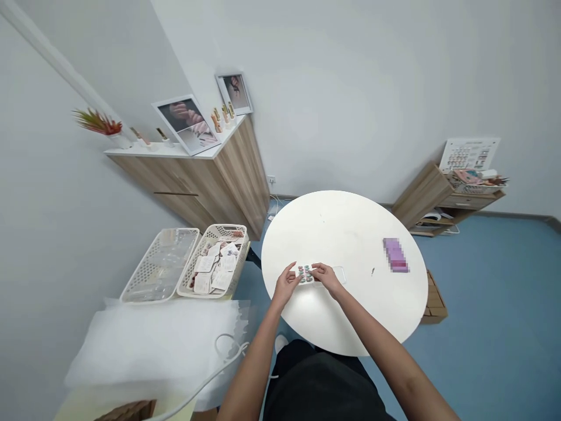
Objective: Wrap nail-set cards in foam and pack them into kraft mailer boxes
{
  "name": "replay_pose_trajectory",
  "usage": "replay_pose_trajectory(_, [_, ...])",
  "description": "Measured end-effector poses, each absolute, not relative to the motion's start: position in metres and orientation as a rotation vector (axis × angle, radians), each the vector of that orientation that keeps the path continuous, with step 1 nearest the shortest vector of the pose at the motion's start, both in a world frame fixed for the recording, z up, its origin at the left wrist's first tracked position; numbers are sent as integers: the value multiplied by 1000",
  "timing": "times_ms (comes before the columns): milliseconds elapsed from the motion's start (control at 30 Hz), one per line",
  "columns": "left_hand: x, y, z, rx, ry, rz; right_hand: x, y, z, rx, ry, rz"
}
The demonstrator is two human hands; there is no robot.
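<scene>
On the round white table lies a small card of coloured press-on nails beside a clear plastic case. My left hand rests at the card's left edge with its fingers curled onto it. My right hand comes in from the right, its fingertips pinched at the card's top. Both hands touch the card near the table's front edge. A pink box, blurred out, sits on the table to the right.
Two white lattice baskets stand at the left: one with clear packets, one with several nail cards. White foam sheet lies below them. A wooden cabinet with framed pictures stands behind, a low shelf at right.
</scene>
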State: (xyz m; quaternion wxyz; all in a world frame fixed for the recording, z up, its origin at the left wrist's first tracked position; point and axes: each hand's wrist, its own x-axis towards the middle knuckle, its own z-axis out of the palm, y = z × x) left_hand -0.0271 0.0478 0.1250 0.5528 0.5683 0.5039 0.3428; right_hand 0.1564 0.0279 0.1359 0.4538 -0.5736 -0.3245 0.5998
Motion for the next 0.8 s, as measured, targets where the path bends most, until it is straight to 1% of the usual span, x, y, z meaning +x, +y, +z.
replay_pose_trajectory(167, [1, 50, 125, 2059, 1224, 581, 184, 21, 122, -1434, -774, 1454])
replay_pose_trajectory(300, [23, 54, 121, 2375, 1208, 357, 209, 18, 105, -1526, -813, 1391])
replay_pose_trajectory(367, [32, 57, 113, 2433, 1220, 300, 225, 14, 96, -1636, -835, 1277])
replay_pose_trajectory(500, [44, 61, 92, 2451, 1276, 298, 261, -1, 81, -1806, -859, 1068])
replay_pose_trajectory(667, [56, 63, 72, 2485, 1348, 205, 291, -21, 68, -1939, -827, 959])
replay_pose_trajectory(800, [59, 59, 59, 2442, 1381, 209, 298, -27, 61, -1991, -808, 966])
